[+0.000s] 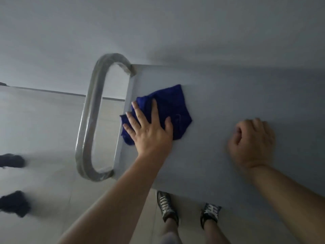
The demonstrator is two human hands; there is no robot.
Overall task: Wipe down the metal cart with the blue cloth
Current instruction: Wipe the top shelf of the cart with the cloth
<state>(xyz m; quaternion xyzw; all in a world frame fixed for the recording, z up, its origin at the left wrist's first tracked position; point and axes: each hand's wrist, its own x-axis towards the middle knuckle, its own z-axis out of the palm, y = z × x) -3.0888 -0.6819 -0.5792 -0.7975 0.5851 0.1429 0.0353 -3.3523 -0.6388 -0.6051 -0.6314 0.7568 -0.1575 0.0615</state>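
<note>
Two hands are being rested on the metal cart: the blue cloth, beside the handle, is being pressed under the left hand, fingers spread; the right hand is being held curled, empty.

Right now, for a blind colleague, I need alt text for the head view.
The left hand presses a blue cloth flat on top of the metal cart, near its looped handle; the right hand rests curled on the top beside it.

arms: bare | sneakers: dark, lace-up, white laces
</note>
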